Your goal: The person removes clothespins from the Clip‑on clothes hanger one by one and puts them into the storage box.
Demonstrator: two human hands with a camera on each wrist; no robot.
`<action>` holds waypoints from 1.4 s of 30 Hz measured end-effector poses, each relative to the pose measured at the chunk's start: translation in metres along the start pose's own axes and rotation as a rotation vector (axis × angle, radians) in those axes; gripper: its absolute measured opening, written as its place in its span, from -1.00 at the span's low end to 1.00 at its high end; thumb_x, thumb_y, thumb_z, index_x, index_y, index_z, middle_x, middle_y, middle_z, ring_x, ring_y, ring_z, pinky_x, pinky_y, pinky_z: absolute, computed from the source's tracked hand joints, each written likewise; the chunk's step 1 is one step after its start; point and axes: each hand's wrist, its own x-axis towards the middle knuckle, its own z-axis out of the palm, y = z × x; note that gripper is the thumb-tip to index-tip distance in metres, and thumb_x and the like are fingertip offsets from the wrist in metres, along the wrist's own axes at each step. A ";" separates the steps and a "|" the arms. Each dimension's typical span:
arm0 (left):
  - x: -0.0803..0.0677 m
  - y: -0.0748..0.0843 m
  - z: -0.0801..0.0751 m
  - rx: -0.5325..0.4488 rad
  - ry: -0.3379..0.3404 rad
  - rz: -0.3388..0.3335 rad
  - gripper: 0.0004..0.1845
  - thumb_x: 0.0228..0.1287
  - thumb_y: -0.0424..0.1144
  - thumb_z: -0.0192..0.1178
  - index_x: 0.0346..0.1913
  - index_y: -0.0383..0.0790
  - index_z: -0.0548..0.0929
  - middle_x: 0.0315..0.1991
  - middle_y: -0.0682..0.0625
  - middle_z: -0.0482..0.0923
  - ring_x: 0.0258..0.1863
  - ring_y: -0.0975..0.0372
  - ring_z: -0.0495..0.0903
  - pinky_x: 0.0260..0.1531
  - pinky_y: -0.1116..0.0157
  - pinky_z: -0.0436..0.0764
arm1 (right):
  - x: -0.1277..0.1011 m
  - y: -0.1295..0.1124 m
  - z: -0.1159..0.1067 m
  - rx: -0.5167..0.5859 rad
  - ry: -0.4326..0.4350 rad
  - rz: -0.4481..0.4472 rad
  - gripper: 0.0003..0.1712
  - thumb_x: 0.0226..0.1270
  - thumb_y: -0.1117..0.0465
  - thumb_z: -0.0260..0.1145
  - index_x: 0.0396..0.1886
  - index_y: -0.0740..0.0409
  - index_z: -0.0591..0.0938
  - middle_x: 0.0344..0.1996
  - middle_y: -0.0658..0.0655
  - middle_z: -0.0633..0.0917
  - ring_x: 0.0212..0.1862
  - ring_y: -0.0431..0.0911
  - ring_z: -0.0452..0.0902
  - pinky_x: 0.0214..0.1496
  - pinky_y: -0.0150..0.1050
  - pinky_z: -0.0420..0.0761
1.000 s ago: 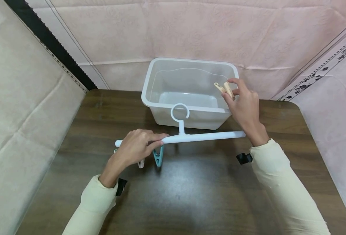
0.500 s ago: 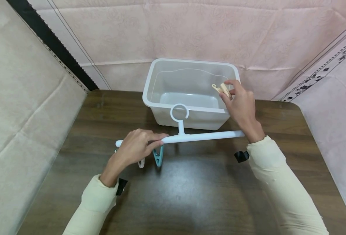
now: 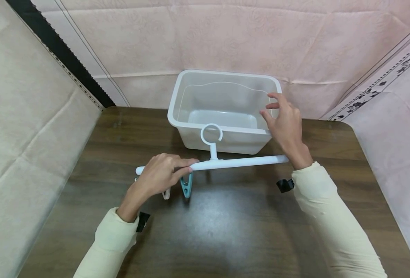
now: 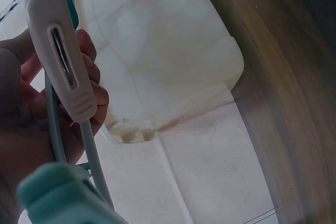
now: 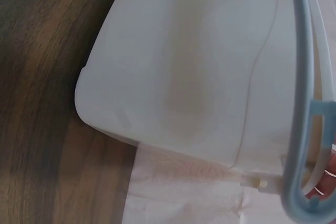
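My left hand [image 3: 161, 173] grips the left half of a white hanger [image 3: 241, 162], fingers and thumb on its bar. A teal clothespin [image 3: 186, 188] and a whitish clothespin [image 3: 166, 194] hang from the bar under that hand. Close up in the left wrist view, the whitish clothespin [image 4: 41, 17] stands before the fingers, with another teal clothespin [image 4: 58, 195] below it. Over the right end of a white plastic bin [image 3: 232, 142], my right hand [image 3: 285, 123] has its fingers and thumb spread apart, holding nothing visible. The bin's near floor is hidden by its front wall.
Behind the hanger, the bin stands at the back of a dark wooden table [image 3: 211, 235]. Pink-white cloth [image 3: 232, 34] hangs behind and along both sides. In the right wrist view, the hanger's blue-tinted frame [image 5: 303, 77] crosses before the bin.
A cream clothespin, pinched in my right hand earlier, is gone from the fingers, which have parted over the bin. My left hand and the hanger have stayed in place.
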 end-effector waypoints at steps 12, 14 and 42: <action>0.000 0.000 0.000 -0.006 -0.004 -0.006 -0.67 0.31 -0.29 0.36 0.13 -0.11 0.74 -0.42 0.08 0.69 -0.64 0.38 0.34 -0.69 0.37 0.30 | -0.002 0.002 -0.001 0.007 0.006 -0.010 -0.47 0.25 0.29 0.49 0.21 0.23 0.58 -0.11 0.28 0.74 0.01 0.23 0.63 0.02 0.15 0.54; 0.000 0.000 0.000 -0.007 -0.006 -0.009 -0.67 0.31 -0.29 0.36 0.13 -0.10 0.74 -0.41 0.07 0.69 -0.64 0.37 0.34 -0.69 0.37 0.30 | -0.003 0.002 -0.002 0.011 0.005 -0.016 -0.48 0.24 0.28 0.50 0.19 0.25 0.60 -0.07 0.28 0.74 0.03 0.19 0.63 0.07 0.13 0.54; 0.002 0.000 0.002 -0.037 -0.002 0.007 -0.67 0.31 -0.29 0.36 0.13 -0.11 0.74 -0.36 0.04 0.72 -0.61 0.36 0.37 -0.67 0.37 0.33 | -0.037 -0.026 -0.032 0.133 -0.094 -0.391 -0.33 0.21 0.18 0.46 0.33 0.18 0.52 0.26 0.21 0.51 0.28 0.12 0.39 0.28 0.06 0.34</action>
